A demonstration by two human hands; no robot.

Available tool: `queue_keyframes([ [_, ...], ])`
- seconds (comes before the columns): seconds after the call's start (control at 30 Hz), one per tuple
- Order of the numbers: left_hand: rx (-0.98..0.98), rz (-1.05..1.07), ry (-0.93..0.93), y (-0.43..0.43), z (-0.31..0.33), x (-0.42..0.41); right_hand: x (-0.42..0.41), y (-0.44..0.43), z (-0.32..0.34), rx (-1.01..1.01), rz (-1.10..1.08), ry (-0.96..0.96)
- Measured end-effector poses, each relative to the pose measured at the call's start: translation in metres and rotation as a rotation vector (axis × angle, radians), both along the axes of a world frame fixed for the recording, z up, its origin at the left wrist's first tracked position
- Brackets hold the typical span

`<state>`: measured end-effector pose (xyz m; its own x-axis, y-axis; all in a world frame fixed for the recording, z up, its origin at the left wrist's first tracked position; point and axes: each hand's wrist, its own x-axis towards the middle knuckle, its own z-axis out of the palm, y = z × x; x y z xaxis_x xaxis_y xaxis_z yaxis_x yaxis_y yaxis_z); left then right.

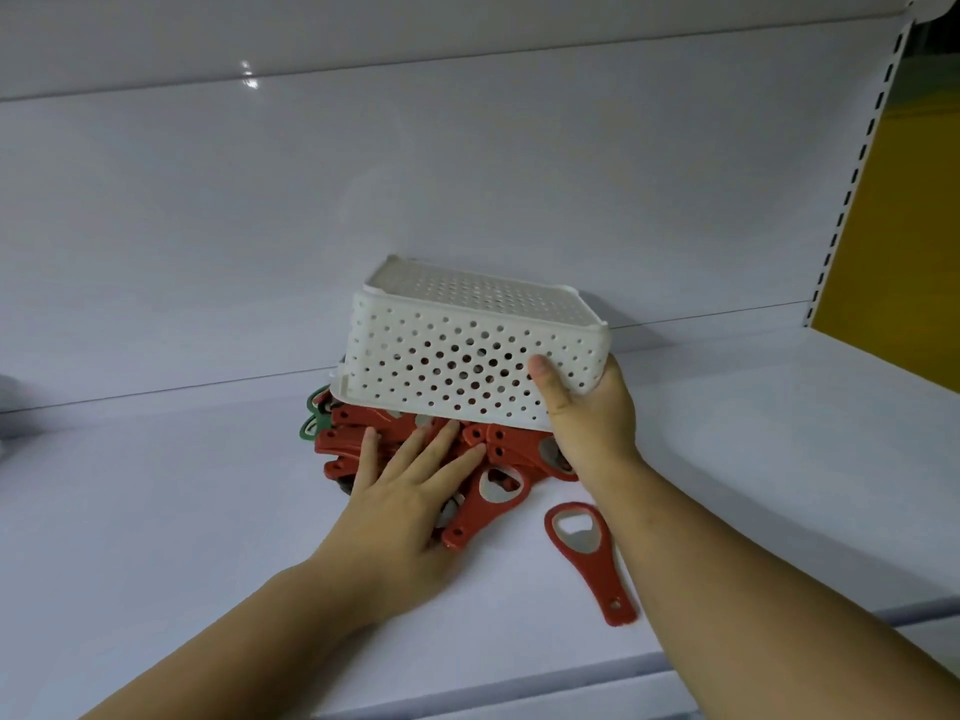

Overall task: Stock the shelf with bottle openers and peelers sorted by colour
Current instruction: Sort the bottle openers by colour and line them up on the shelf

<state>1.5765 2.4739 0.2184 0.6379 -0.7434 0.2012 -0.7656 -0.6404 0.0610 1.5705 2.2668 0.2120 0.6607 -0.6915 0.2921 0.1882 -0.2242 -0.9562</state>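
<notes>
So, shelf (727, 459): the white deck fills the lower frame. All the stock lies on it at centre, close to the back panel (467, 174).
Basket (457, 356): white and perforated, it sits bottom up and tilted at centre frame, with its rim on or just over the heap. Lifting it straight up and then away should keep the rim from dragging pieces along.
Pile (514, 444): tangled red openers lie below the basket, and more may be hidden under it. It wants spreading flat before sorting.
Left hand (400, 506): the fingers are straight and spread, pressing flat on the pile's lower left and gripping nothing. Light pressure there should keep pieces from sliding as the basket rises.
Right hand (587, 413): it grips the basket's lower right corner, thumb on the front wall. The other fingers are hidden behind the rim.
Stray opener (597, 569): red, it lies alone at lower centre-right, apart from the pile. It belongs back with the reds.
Green pieces (314, 426): these sit at the pile's left edge, partly under the basket. I cannot tell whether they are openers or peelers. They are best drawn out first to their own spot.
</notes>
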Motion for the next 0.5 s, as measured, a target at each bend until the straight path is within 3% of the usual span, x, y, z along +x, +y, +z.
queue_keyframes([
  [0.23,0.132,-0.07,0.195,0.007,0.013,-0.021,-0.001,0.0,0.001,-0.016,-0.029,0.004],
  [0.3,0.088,-0.097,0.234,0.01,0.016,-0.025,-0.001,0.0,0.001,0.001,-0.026,-0.012],
  [0.4,-0.14,-0.112,0.173,0.004,0.015,-0.035,-0.002,-0.002,0.002,0.041,-0.015,-0.048],
  [0.5,-0.128,-0.169,0.08,-0.02,0.011,-0.055,-0.004,-0.003,0.004,0.091,-0.03,-0.081],
])
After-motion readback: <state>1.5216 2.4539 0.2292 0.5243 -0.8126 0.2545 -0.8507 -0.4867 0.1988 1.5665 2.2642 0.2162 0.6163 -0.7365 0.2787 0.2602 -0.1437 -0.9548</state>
